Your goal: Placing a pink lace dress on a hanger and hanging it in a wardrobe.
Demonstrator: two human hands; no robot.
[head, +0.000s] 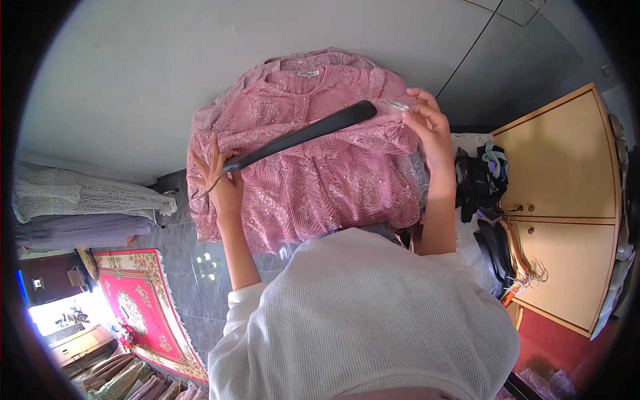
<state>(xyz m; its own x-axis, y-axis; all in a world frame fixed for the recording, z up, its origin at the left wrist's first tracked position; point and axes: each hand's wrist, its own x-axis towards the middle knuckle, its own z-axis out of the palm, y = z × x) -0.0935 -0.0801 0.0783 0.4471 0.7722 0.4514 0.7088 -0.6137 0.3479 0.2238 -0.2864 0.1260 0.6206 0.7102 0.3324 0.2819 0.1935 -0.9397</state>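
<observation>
A black hanger (305,134) slants across several pink lace garments, its thick end up to the right. My left hand (220,175) holds its other end, fingers spread, and the thin metal hook (207,191) crosses the back of that hand. Under the hanger, the upper pink lace garment (330,190) lies bunched and creased. Beside a white label (395,105) bearing writing, my right hand (429,120) pinches this garment's edge; the exact grip is partly hidden. Farther back lies a pink lace garment (272,102) with a round neckline and its own neck label (308,74).
To the right, black items (480,180) and several black hangers (492,252) with metal hooks rest by a wooden cabinet (560,165). Pale garments (90,195) hang at left. A red patterned rug (145,305) covers part of the grey tiled floor (185,280).
</observation>
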